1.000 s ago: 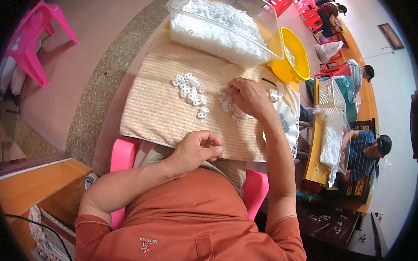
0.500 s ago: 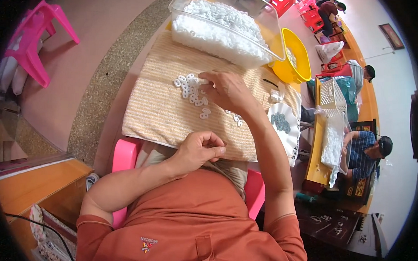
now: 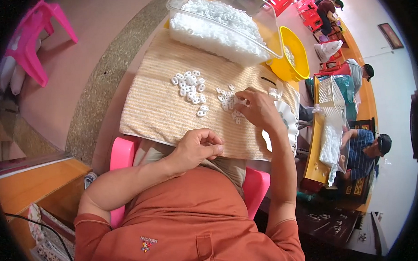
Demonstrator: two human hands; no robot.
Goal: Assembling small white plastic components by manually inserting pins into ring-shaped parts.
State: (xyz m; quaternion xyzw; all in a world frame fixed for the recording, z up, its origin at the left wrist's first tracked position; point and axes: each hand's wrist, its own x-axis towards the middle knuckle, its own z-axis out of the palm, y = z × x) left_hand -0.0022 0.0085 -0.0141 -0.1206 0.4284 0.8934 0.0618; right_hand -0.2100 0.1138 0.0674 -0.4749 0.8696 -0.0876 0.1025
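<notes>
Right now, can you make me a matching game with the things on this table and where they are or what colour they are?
Things:
1. clear tub
2. bowl
3. left hand
4. right hand

Places or colours:
A. yellow
B. curled at the near edge of the striped cloth
C. full of white pieces, at the far end of the cloth
D. on the scattered white rings

Pairs: 1-C, 2-A, 3-B, 4-D
</notes>
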